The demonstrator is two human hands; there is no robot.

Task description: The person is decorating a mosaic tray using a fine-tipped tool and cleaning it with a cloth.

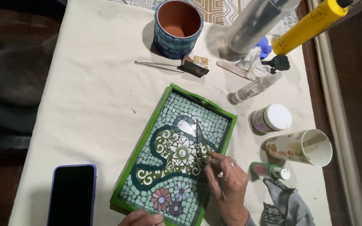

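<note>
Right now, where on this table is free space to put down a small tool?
Free cloth lies left of the green mosaic tray, between the phone and the blue pot. Right of the tray, jar, cup and bottles crowd together.

Glossy tile mosaic tray (pixel 147 138), matt cloth table cover (pixel 97 92), terracotta-lined pot (pixel 178 27)

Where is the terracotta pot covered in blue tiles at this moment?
In the head view, the pot stands at the far end of the table, beyond the green mosaic tray, with the tweezers lying just in front of it.
</note>
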